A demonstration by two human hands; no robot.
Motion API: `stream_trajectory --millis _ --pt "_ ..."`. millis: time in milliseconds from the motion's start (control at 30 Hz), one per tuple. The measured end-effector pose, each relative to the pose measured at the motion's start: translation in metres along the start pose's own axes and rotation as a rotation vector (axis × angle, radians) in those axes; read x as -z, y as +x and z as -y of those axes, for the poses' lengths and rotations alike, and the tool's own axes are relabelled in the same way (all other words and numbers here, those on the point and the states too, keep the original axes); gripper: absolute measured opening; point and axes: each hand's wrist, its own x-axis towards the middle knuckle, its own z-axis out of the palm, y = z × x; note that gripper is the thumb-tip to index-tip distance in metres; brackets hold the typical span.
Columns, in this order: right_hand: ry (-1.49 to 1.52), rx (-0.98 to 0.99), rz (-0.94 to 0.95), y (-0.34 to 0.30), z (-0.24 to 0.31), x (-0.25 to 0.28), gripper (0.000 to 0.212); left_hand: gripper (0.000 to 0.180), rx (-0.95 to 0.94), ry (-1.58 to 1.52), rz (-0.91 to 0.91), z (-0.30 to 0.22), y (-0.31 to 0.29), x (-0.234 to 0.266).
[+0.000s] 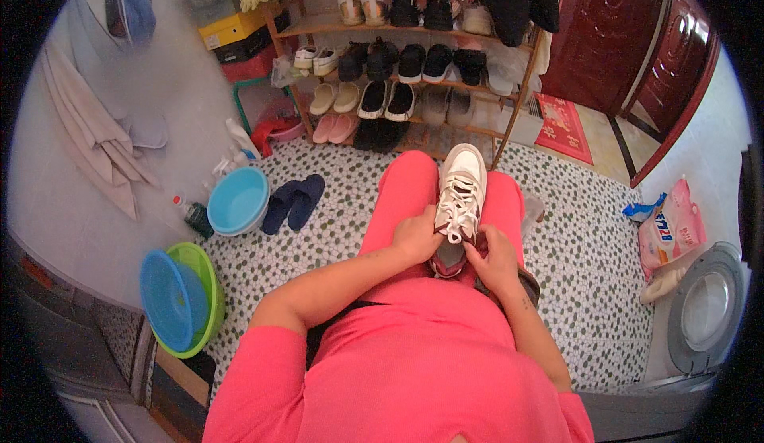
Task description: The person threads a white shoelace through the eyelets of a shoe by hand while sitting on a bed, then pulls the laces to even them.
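Across the pink-clad lap [404, 196] in the head view lies a white sneaker [465, 179], laces uppermost, toe pointing away from the person. The left hand's [418, 236] fingers hold its left side near the collar; the right hand's [495, 257] fingers are bent narrow at the collar's right edge, though I cannot tell whether they pinch lace or rim.

Beyond the sneaker's toe, a loaded shoe rack [326, 26] stands close ahead. Left of the sneaker sit navy slippers [302, 210], then a pale blue basin [239, 201] and a red-capped bottle [195, 218]; nearer the person, a blue basin [169, 300] rests in a green basin [211, 300]. Well to its right are a pink bag [672, 228] and a round grey appliance door [707, 312].

White, dark-speckled flooring [342, 180] surrounds the sneaker on both sides. Ahead and right of it come a red mat [563, 128] and dark red doors [609, 33]; far left, a beige cloth [87, 124] hangs against a pale wall [183, 148].
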Motion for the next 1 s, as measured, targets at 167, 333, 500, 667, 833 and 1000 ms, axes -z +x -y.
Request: stream_trajectory --millis 167,333,500,667,833,1000 --pt "0.091 -0.014 -0.001 -0.004 0.003 0.005 0.032 0.034 -0.034 -0.209 -0.053 0.023 0.008 -0.020" --pt "0.221 -0.009 -0.037 -0.005 -0.004 0.006 0.022 0.035 0.174 -0.998 0.202 0.037 0.037 0.005" --pt "0.042 0.113 0.027 -0.009 0.001 0.005 0.014 0.032 0.368 -1.023 0.206 0.037 0.036 0.045" --pt "-0.025 0.119 0.182 -0.002 0.007 0.007 0.013 0.032 0.446 -1.250 0.105 0.062 0.055 0.063" --pt "-0.171 0.176 0.440 0.011 0.018 0.016 0.018 0.030 0.475 -1.228 -0.071 0.107 0.085 0.084" --pt "-0.165 0.173 0.463 0.012 0.016 0.017 0.021 0.031 0.409 -1.259 -0.191 0.143 0.109 0.102"
